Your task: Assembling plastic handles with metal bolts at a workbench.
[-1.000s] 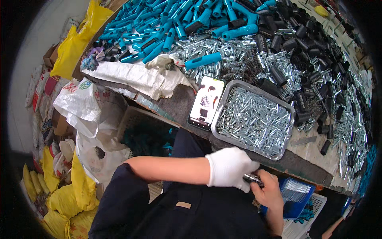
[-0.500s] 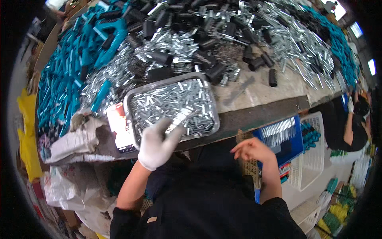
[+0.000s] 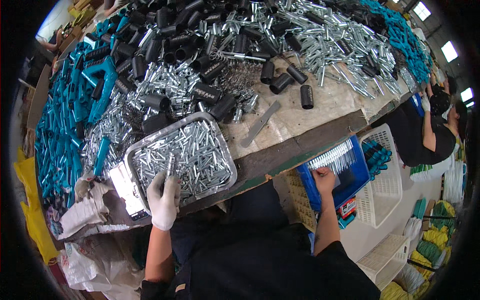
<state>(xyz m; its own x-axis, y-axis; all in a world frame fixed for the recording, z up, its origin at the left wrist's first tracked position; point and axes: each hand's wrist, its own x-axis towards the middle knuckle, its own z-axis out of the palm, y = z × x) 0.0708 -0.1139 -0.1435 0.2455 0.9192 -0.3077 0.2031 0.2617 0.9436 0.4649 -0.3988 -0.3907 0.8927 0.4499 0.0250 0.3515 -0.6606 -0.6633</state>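
My left hand [image 3: 164, 200], in a white glove, is closed around a shiny stepped metal cylinder [image 3: 171, 163] that sticks up past its fingers. It is over the near left part of a metal tray [image 3: 231, 172] filled with small silver metal pins [image 3: 192, 150]. My right hand [image 3: 324, 179], bare, has its fingers curled together at the near left edge of a blue bin [image 3: 313, 196]. Inside that bin lies a row of slim silver pieces [image 3: 336, 156]. Whatever the right fingertips pinch, if anything, is hidden.
Teal tool bodies [image 3: 62, 135] pile up at the left, with black ribbed sleeves [image 3: 282, 82] and metal rods [image 3: 330, 55] along the back. A flat grey bar [image 3: 261, 123] lies right of the tray. A phone [image 3: 127, 190] touches its left side. A co-worker [image 3: 425, 130] sits at the right.
My right hand has moved forward to the blue bin and its fingers have curled in. My left hand still holds the metal cylinder, now more upright. The whole view has shifted.
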